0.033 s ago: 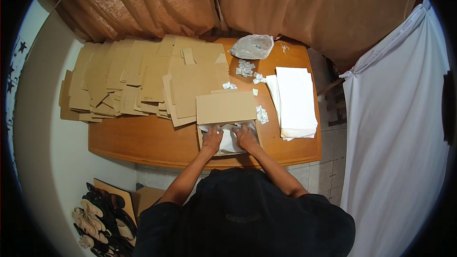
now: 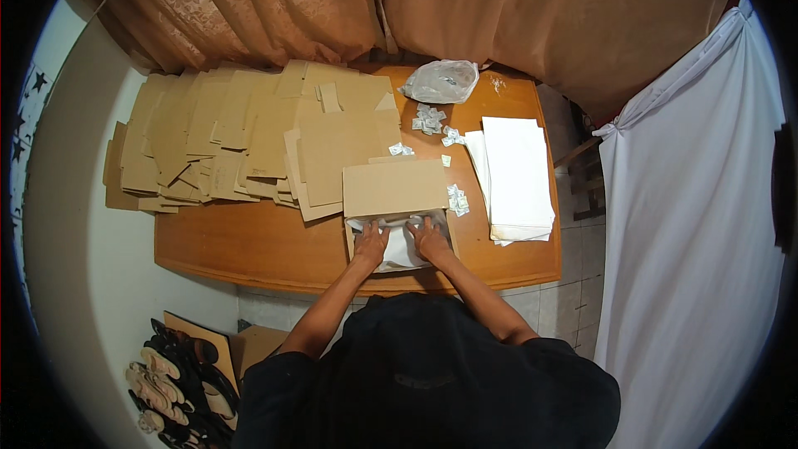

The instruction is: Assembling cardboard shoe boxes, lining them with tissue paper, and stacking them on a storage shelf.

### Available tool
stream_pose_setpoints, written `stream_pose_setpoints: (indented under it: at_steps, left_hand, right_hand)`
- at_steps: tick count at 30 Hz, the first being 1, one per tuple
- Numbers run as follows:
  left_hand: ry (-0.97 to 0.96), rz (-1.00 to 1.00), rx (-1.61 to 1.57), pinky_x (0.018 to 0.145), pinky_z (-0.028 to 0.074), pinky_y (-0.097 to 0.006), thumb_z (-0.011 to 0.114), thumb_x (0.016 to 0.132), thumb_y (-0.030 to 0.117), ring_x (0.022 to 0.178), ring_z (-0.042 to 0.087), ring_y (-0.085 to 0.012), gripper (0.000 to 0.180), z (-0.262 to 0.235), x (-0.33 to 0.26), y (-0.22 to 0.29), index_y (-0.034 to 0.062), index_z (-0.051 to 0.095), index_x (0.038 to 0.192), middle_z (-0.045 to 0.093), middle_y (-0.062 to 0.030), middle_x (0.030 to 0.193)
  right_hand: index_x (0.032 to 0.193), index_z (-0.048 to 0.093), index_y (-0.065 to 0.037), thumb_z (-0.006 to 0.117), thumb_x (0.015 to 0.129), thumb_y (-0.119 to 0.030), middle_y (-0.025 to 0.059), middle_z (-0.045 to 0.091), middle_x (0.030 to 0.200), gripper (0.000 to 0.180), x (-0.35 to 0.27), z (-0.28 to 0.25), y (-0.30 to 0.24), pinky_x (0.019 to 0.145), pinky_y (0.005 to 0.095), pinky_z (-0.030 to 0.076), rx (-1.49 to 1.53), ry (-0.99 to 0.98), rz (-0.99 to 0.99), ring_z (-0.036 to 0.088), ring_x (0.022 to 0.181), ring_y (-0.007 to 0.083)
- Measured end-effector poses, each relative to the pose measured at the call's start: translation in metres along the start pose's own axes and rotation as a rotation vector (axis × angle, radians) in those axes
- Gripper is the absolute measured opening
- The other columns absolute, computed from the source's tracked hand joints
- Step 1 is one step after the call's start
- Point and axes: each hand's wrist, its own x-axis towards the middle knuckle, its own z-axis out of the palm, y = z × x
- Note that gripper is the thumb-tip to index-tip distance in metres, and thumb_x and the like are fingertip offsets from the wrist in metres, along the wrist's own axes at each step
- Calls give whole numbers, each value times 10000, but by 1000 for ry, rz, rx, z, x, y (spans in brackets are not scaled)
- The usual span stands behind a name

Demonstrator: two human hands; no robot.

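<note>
A cardboard box (image 2: 394, 189) stands at the table's near edge, its lid flap raised on the far side. White paper (image 2: 401, 251) lines the inside. My left hand (image 2: 370, 244) reaches into the left part of the box, fingers apart and resting on the paper. On the right side, my right hand (image 2: 428, 241) presses the same paper with its fingers spread. Neither hand visibly grips anything. Whatever lies under the paper is hidden.
Flat cardboard pieces (image 2: 349, 145) overlap across the table's left and back. Small white sachets (image 2: 428, 120) lie in groups right of the box, near a clear plastic bag (image 2: 440, 83). A stack of white paper sheets (image 2: 517, 179) lies at right. Shoes (image 2: 183, 387) stand lower left.
</note>
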Motion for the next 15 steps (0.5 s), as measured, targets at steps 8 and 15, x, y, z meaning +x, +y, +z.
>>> stream_pose_setpoints:
  at_steps: [8, 15]
  left_hand:
    - [19, -25, -60, 972, 527, -513, 628, 827, -41, 1294, 440, -469, 644, 14, -1, -1, 91, 434, 1427, 379, -259, 1456]
    - [32, 54, 22, 919, 557, -516, 623, 850, -9, 1256, 487, -478, 593, 24, 6, -10, 90, 432, 1403, 446, -299, 1374]
  right_hand:
    - [1544, 364, -209, 466, 980, -138, 318, 238, 1568, 577, 11, 10, 6, 987, 542, 513, -34, -78, 40, 451, 1275, 606]
    - [1566, 315, -184, 455, 983, -188, 326, 286, 1555, 600, 17, 12, 8, 1034, 517, 481, -141, -107, 7, 452, 1298, 579]
